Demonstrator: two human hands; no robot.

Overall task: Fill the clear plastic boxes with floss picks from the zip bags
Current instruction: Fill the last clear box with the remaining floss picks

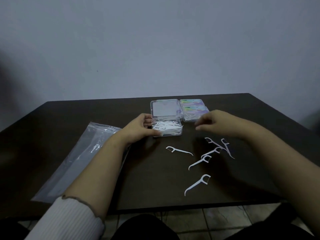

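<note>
Clear glossy plastic box [166, 124], crinkly bag [83, 153] (shiny), matt table [138, 179]

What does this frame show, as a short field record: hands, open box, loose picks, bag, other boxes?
left hand: holds the open clear box at its left side
right hand: above the table, fingers loosely curled, holding nothing visible
open box: lid up, filled with picks
loose floss picks: six on the dark table, right of centre
zip bag: flat, under the left forearm
closed boxes: two, behind the right hand
</note>
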